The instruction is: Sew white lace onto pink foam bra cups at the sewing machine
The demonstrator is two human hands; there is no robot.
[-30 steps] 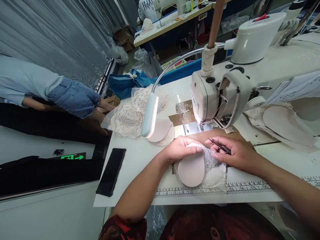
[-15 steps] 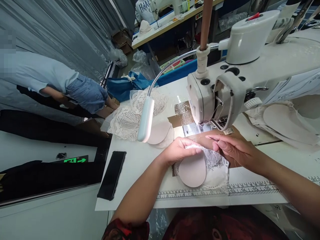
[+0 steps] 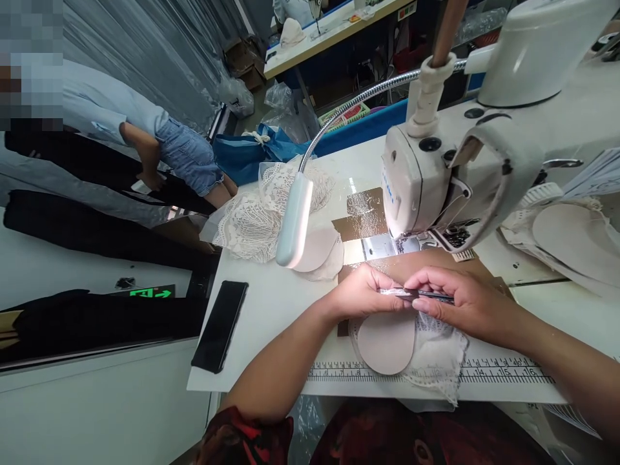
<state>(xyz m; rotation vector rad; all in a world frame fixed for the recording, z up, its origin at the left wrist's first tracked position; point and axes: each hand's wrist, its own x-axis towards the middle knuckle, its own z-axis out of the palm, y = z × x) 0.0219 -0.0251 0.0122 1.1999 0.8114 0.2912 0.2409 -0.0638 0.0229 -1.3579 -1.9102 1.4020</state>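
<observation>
My left hand is closed, thumb and fingers pinching the edge of the white lace piece near its top. A smooth, pale round pad lies on that lace, just below my fingers. My right hand is closed around a small dark metal tool, whose tip reaches the fingertips of my left hand. The two hands meet in front of the sewing machine, below its needle area. Exactly what lies between the fingertips is too small to tell.
A lamp on a bendy arm hangs over more lace and round pads. A black phone lies at the left, a printed ruler along the front edge. More pads sit at the right. A person stands at the left.
My right hand has turned and come up against my left hand, the tool now lying level between them. The lace and pad have shifted slightly right and down in view, as the camera moved.
</observation>
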